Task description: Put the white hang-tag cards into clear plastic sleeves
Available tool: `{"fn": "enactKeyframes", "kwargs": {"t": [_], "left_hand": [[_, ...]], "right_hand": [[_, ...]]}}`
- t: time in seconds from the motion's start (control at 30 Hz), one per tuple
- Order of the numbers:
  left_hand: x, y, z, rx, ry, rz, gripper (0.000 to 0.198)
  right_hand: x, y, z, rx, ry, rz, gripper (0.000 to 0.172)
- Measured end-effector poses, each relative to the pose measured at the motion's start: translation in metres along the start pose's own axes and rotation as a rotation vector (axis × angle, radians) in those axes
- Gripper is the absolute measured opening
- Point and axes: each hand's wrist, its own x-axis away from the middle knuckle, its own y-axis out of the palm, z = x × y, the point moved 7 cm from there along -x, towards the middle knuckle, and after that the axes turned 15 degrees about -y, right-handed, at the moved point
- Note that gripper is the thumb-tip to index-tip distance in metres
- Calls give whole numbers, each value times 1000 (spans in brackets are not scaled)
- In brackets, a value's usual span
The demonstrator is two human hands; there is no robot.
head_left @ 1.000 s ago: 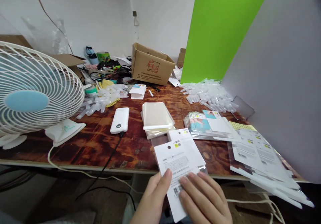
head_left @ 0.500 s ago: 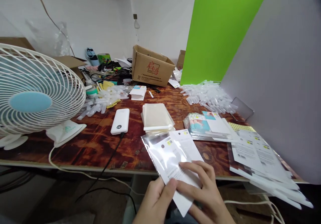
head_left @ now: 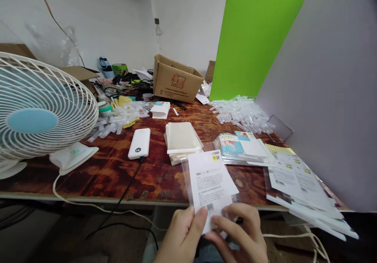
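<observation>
A white printed card (head_left: 206, 184) with small text, a barcode and a yellow mark is held over the table's front edge. Clear plastic from a sleeve (head_left: 186, 178) shows along its left side, and a second white piece (head_left: 232, 184) peeks out behind on the right. My left hand (head_left: 184, 233) pinches the lower left corner, thumb on top. My right hand (head_left: 240, 231) grips the lower right part with bent fingers. Just beyond lie a stack of clear sleeves (head_left: 182, 137) and a pile of packed cards (head_left: 232, 147).
A fan (head_left: 44, 117) stands at the left, with a white power bank (head_left: 139, 143) and its cable nearby. Translucent plastic pieces (head_left: 241, 113) are heaped at the back right. Sleeved cards (head_left: 300, 180) overhang the right front edge. A cardboard box (head_left: 176, 80) sits at the back.
The card has turned from a leftward tilt to more upright, its printed side now plainer to read. My right hand has shifted slightly down along it.
</observation>
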Motion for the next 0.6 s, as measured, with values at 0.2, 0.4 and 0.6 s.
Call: {"fn": "enactKeyframes", "kwargs": {"t": [0.2, 0.4, 0.6], "left_hand": [[4, -5, 2, -216, -12, -96, 55], [5, 2, -2, -247, -46, -262, 60], [1, 11, 4, -48, -34, -446, 55]], "right_hand": [[-6, -1, 10, -2, 65, -82, 41], [-20, -3, 10, -44, -107, -212, 37], [-17, -24, 14, 48, -191, -153, 21]]}}
